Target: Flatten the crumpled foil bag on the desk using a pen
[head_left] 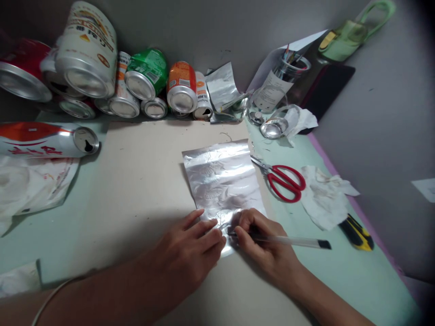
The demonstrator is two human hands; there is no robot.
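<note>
A silvery metal sheet (224, 181) with embossed marks lies on a beige board (136, 181). My left hand (193, 249) rests flat across the sheet's lower left, its fingers stretched out and slightly apart. A clear-barrelled pen (288, 240) with a dark end is pinched in my right hand (265, 240). Its tip points at the lower part of the sheet, close to my left fingertips; whether it touches is hard to see. Red-handled scissors (285, 181) lie just right of the sheet, their blades pointing toward its edge.
Several drink cans (146, 74) are stacked along the wall, and one silver-red can (44, 140) lies at the left on a plastic bag (41, 181). Crumpled tissue (322, 194) and a yellow-black cutter (356, 233) lie at the right. A pen jar (275, 86) stands behind cut can ends (273, 128).
</note>
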